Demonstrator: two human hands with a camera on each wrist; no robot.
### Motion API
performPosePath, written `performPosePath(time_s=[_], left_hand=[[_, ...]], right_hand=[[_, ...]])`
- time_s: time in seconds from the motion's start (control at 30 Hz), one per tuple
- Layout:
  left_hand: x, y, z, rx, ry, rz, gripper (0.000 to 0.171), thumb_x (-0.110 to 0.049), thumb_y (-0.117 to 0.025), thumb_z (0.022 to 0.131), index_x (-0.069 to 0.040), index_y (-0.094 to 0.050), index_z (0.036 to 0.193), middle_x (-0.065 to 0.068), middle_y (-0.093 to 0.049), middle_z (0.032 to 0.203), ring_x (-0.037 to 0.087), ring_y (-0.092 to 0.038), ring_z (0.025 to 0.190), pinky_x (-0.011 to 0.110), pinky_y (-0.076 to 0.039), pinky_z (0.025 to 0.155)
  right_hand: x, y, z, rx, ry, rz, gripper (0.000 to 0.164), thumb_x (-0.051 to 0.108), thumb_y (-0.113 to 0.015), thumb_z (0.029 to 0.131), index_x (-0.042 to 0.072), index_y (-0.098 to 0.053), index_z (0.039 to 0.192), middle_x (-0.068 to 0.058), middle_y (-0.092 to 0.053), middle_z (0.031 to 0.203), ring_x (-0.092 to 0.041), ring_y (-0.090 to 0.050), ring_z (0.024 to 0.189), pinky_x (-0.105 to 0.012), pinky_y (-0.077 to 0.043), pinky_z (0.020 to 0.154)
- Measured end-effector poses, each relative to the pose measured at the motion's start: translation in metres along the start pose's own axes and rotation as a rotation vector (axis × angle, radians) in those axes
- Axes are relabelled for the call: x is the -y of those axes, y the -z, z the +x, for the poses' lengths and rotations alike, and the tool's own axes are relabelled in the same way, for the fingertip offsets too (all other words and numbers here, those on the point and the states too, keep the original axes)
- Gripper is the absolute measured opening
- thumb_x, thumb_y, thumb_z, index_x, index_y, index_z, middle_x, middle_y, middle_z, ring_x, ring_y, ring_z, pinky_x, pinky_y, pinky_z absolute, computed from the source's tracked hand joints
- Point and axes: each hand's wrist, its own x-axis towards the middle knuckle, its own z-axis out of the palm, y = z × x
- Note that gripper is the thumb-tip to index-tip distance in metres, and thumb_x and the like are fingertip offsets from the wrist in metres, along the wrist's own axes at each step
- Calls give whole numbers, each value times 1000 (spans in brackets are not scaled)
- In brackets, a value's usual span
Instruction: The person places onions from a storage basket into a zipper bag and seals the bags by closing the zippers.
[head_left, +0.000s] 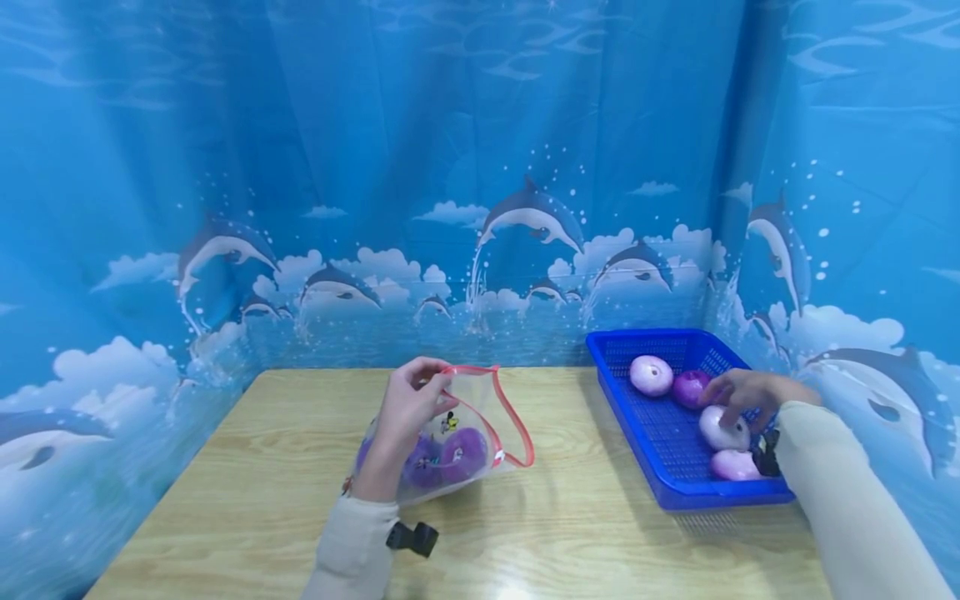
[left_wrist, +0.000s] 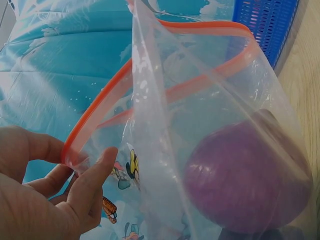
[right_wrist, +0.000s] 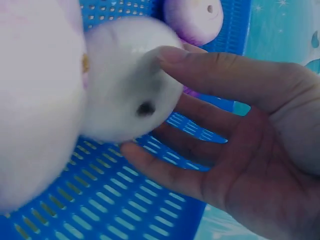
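Note:
With thumb and fingers my left hand [head_left: 405, 408] pinches the orange-red zip edge of a clear plastic bag [left_wrist: 150, 100] printed with small cartoon figures. The bag's mouth gapes toward the right. Purple balls [head_left: 463, 454] lie inside it; the left wrist view shows one purple ball [left_wrist: 245, 175] through the plastic. Over at the right, my right hand [head_left: 753, 396] reaches into a blue basket [head_left: 636, 442]. Its thumb and fingers hold a pale round ball [right_wrist: 130, 80] with a dark spot, possibly a toy fruit.
Also in the basket are a pale lilac ball [head_left: 651, 376], a deep purple ball [head_left: 690, 387] and a pinkish ball [head_left: 735, 465]. Both basket and bag are on a wooden table [head_left: 247, 500]. A blue dolphin-print curtain [head_left: 420, 167] surrounds it.

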Motion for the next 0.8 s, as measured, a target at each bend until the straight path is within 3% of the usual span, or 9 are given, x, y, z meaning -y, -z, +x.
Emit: performPosePath(time_s=[0.2,0.47,0.8], left_hand=[[-1,0,-1,5,-10,-4,22,-9,-60,101,-6,-68,121,16,-62,119,36,-64,114,32,-67,82],[-1,0,-1,9,-6,-7,22,-9,-60,101,-6,-67,121,16,-62,119,35,-64,112,32,-67,82],[2,-1,0,25,5,-18,21,-9,-61,100,-6,-68,120,16,-62,117,39,-63,114,31,-67,82]], right_hand=[[-4,-7,2,-23,-24,10,61,11,-78,85,-2,-53,140,-33,-48,139,-39,-59,114,-51,-63,89],[-2,-14,1,-47,-42,28,71,20,-78,87,-3,-46,147,-38,-42,144,-42,-60,112,-51,-63,87],[-8,-13,11,-4,67,33,53,10,-75,89,-4,-56,137,-35,-47,138,-38,-58,113,-49,-65,78]])
